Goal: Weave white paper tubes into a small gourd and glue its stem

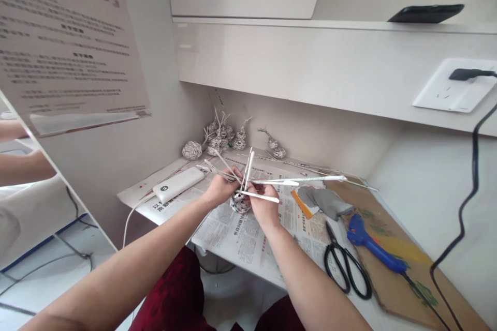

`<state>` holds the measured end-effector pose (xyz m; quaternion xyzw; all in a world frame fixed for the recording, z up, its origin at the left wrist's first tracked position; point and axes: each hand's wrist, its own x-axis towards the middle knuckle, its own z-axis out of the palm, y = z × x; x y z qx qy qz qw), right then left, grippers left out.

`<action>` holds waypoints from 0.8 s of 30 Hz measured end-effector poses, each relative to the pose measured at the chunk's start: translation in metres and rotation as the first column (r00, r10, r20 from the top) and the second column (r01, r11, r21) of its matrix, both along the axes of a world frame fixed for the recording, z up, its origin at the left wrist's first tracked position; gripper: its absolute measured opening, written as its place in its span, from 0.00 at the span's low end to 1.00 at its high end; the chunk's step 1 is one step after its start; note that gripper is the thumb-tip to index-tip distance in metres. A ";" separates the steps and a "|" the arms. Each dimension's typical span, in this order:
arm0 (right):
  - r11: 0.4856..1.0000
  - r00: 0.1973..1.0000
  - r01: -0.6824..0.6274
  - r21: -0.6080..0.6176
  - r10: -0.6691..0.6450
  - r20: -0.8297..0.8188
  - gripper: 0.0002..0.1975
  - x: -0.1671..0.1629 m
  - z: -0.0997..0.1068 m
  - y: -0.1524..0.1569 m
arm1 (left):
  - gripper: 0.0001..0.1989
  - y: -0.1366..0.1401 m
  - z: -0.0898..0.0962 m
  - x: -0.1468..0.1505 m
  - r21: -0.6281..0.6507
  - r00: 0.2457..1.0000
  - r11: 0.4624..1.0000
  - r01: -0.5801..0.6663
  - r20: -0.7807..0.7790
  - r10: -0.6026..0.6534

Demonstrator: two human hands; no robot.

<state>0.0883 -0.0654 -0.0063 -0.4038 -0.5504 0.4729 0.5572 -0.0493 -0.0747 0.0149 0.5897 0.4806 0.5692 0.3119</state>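
Between my hands, over the newspaper-covered table, is a small woven paper piece with a rounded bottom. Several rolled paper strips stick out from its top, some upward and some to the right. My left hand grips it from the left, its fingers closed around the base of the strips. From the right, my right hand pinches the strips near the top of the weave. My fingers partly cover the piece.
Woven gourd shapes and a woven ball stand at the back. A white power bank lies at left. Black scissors, a blue glue gun on cardboard, and a grey cloth are at right.
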 end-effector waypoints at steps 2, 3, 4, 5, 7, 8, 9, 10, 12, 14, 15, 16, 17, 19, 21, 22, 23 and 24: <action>0.999 0.999 0.032 -0.032 -0.033 -0.035 0.16 0.003 0.003 0.004 | 0.04 0.007 0.001 0.005 0.031 0.999 1.000 -0.007 -0.031 0.008; 0.999 0.998 0.040 -0.031 -0.041 -0.050 0.15 0.005 0.005 0.006 | 0.04 0.012 0.002 0.007 0.049 0.999 0.999 -0.002 -0.045 0.005; 0.999 0.997 0.047 -0.019 -0.048 -0.060 0.15 0.007 0.007 0.009 | 0.04 0.017 0.003 0.009 0.066 0.998 0.998 0.012 -0.057 -0.008; 0.998 0.997 0.057 0.003 -0.057 -0.061 0.14 0.009 0.008 0.011 | 0.04 0.023 0.004 0.012 0.084 0.997 0.996 0.026 -0.071 -0.020; 0.993 0.995 0.098 0.061 -0.095 -0.041 0.13 0.014 0.011 0.015 | 0.04 0.034 0.007 0.016 0.119 0.993 0.992 0.052 -0.111 -0.038; 0.988 0.992 0.125 0.086 -0.123 -0.029 0.13 0.016 0.012 0.018 | 0.04 0.040 0.008 0.018 0.136 0.990 0.989 0.062 -0.136 -0.043; 0.983 0.989 0.146 0.109 -0.145 -0.018 0.12 0.018 0.012 0.020 | 0.04 0.045 0.009 0.020 0.152 0.986 0.986 0.075 -0.162 -0.050; 0.979 0.987 0.160 0.128 -0.160 -0.010 0.11 0.020 0.012 0.023 | 0.04 0.049 0.010 0.022 0.166 0.980 0.982 0.089 -0.188 -0.057; 0.972 0.984 0.174 0.158 -0.177 0.004 0.10 0.025 0.011 0.028 | 0.03 0.057 0.012 0.026 0.182 0.969 0.976 0.121 -0.236 -0.076; 0.965 0.980 0.189 0.182 -0.197 0.025 0.09 0.029 0.009 0.032 | 0.02 0.064 0.014 0.029 0.168 0.957 0.972 0.164 -0.266 -0.116; 0.961 0.978 0.198 0.190 -0.208 0.032 0.08 0.030 0.008 0.034 | 0.01 0.067 0.015 0.030 0.143 0.952 0.970 0.195 -0.265 -0.153; 0.958 0.975 0.208 0.197 -0.219 0.035 0.08 0.032 0.007 0.035 | 0.01 0.070 0.015 0.031 0.109 0.946 0.965 0.238 -0.252 -0.205; 0.955 0.973 0.216 0.202 -0.228 0.034 0.07 0.033 0.006 0.036 | 0.03 0.073 0.015 0.031 0.074 0.939 0.957 0.282 -0.228 -0.259; 0.948 0.968 0.236 0.215 -0.249 0.033 0.07 0.034 0.003 0.037 | 0.06 0.078 0.012 0.030 0.031 0.923 0.936 0.350 -0.180 -0.339; 0.936 0.960 0.250 0.248 -0.274 0.063 0.07 0.033 0.001 0.037 | 0.09 0.083 0.006 0.028 0.011 0.927 0.933 0.360 -0.118 -0.357; 0.929 0.954 0.253 0.269 -0.285 0.089 0.07 0.033 -0.001 0.037 | 0.09 0.084 0.001 0.026 -0.002 0.927 0.929 0.369 -0.068 -0.368; 0.925 0.949 0.249 0.286 -0.292 0.117 0.07 0.032 -0.002 0.036 | 0.10 0.085 -0.003 0.025 -0.023 0.920 0.920 0.392 -0.020 -0.392; 0.923 0.945 0.243 0.299 -0.295 0.142 0.07 0.031 -0.002 0.035 | 0.10 0.086 -0.007 0.023 -0.031 0.920 0.919 0.392 0.023 -0.392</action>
